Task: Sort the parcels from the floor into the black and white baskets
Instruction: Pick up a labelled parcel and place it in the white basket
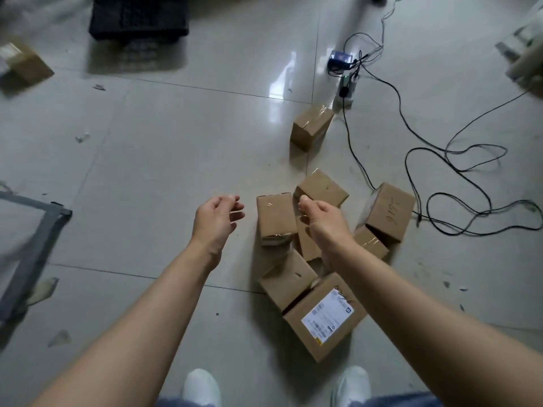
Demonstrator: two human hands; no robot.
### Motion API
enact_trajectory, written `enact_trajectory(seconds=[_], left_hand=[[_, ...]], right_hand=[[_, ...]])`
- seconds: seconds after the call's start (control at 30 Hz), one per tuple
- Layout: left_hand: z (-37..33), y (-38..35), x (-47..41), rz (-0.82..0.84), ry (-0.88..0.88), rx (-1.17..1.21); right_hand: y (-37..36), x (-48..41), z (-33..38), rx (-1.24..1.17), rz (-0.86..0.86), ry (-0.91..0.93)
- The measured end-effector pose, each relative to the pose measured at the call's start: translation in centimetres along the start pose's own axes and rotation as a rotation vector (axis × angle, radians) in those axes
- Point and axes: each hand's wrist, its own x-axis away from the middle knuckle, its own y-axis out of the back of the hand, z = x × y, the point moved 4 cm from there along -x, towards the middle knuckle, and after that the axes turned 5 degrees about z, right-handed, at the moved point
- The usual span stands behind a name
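Parcels [276, 218] lie heaped on the floor [147, 171] by the feet [202, 386]. The left grip [219, 218] hangs loose beside them, holding nothing. The right grip [323, 221] curls over one parcel; its fingers hide, so I cannot tell if it holds. Take one parcel squarely. Far off, the black basket [138, 16] is cut off; no white one shows clearly.
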Motion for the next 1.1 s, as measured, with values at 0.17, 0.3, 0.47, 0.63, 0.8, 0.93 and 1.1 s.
enact_trajectory(seconds=[0.17, 0.3, 0.47, 0.63, 0.8, 0.93, 1.1], left_hand=[[8.1, 0.8, -6.1, 0.001, -0.002, -0.041], [11.7, 0.6, -10.4, 0.030, 0.022, -0.110], [13.6, 0.0, -14.1, 0.089, 0.083, -0.202], [15.5, -0.5, -15.7, 0.103, 0.192, -0.243], [17.7, -1.9, -17.3, 0.090, 0.220, -0.269], [19.9, -2.1, -17.6, 0.086, 0.321, -0.166], [21.0, -0.7, -17.5, 0.021, 0.401, -0.008]], right_hand=[[-2.7, -7.4, -5.6, 0.091, 0.007, 0.102], [-5.4, -11.5, -8.0, 0.222, 0.092, 0.262], [-6.6, -16.1, -11.1, 0.769, 0.000, 0.223], [-5.5, -17.3, -12.4, 0.893, -0.150, 0.154], [-2.2, -18.9, -13.4, 0.731, -0.232, 0.226], [-1.2, -19.8, -16.2, 0.433, -0.041, 0.187], [-2.5, -20.2, -18.6, 0.246, 0.134, 0.113]])
